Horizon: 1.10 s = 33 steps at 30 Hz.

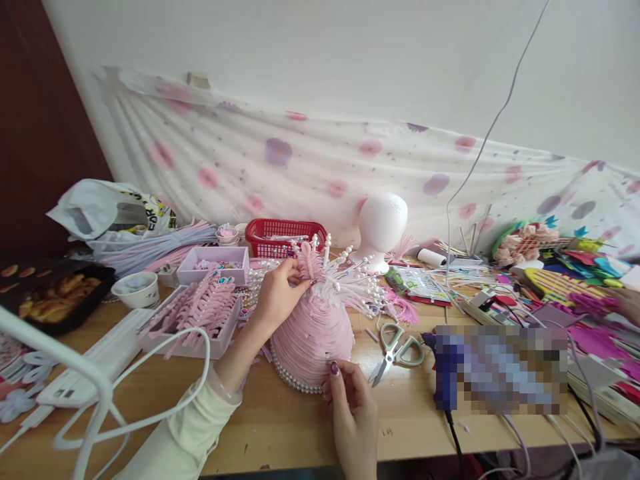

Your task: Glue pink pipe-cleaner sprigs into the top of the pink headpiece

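A dome-shaped pink headpiece [313, 333], wrapped in fuzzy strands, stands on the table with pearl beads [295, 383] along its lower edge. White beaded sprays [357, 283] stick out from its top. My left hand [283, 293] is closed at the crown, thumb and fingers pinching a pink fuzzy leaf-shaped piece [311, 261] held upright there. Low on the right side, my right hand [353, 410] has its thumb and curled fingers closed at the headpiece's rim; the exact grip is partly hidden. Scissors [393, 357] lie partly spread just to the right.
Boxes of pink leaf pieces [200, 310] and a power strip [100, 363] sit left, with a white cable [197, 393] looping near my left forearm. Behind are a red basket [285, 230] and a white foam head [383, 227]. Another person's hand [627, 303] is at far right.
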Motion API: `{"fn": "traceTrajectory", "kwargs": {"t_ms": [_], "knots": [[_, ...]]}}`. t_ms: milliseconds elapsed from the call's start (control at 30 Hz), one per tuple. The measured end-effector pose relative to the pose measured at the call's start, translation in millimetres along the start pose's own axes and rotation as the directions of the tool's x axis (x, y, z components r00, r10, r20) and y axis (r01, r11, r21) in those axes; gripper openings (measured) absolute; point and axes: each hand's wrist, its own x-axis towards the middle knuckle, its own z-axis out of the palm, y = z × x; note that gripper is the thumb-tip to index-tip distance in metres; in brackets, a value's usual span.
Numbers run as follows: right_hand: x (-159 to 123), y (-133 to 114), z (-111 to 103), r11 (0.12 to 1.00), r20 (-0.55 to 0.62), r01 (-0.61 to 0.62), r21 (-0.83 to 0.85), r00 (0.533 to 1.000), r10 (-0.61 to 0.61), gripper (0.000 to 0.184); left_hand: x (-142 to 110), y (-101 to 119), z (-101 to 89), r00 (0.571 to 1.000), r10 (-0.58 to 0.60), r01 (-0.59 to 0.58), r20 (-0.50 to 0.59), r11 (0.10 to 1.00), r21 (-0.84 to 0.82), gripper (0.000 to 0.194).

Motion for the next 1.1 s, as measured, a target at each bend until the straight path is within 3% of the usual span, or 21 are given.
{"fn": "traceTrajectory", "kwargs": {"t_ms": [400, 533, 700, 833, 1000, 1100], "knots": [[-1, -7, -2, 0.999, -0.025, 0.046, 0.010, 0.999, -0.046, 0.032, -4, 3, -6.0, 0.999, -0.004, 0.003, -0.034, 1.000, -0.030, 0.017], [3, -33, -2, 0.996, 0.016, 0.090, 0.001, 0.996, -0.090, 0.026, -39, 24, -21.5, 0.991, -0.066, 0.044, -0.113, 0.981, -0.188, 0.016], [3, -62, 9, 0.993, 0.175, 0.085, 0.084, 0.980, -0.099, 0.029, -98, 52, -32.8, 0.993, -0.118, 0.119, 0.019, 0.968, -0.222, 0.009], [-3, -59, 12, 0.982, 0.284, -0.052, 0.180, 0.959, -0.001, 0.033, -116, 57, -37.6, 0.985, -0.168, 0.174, 0.047, 0.937, -0.304, 0.004], [3, -52, 17, 0.991, 0.321, 0.077, 0.111, 0.941, -0.109, 0.031, -114, 47, -39.4, 0.990, -0.141, 0.143, 0.029, 0.982, -0.124, 0.010], [6, -50, 24, 0.997, 0.288, 0.050, 0.064, 0.955, -0.067, 0.034, -112, 39, -35.1, 0.990, -0.138, 0.138, 0.001, 0.988, -0.067, 0.014]]}}
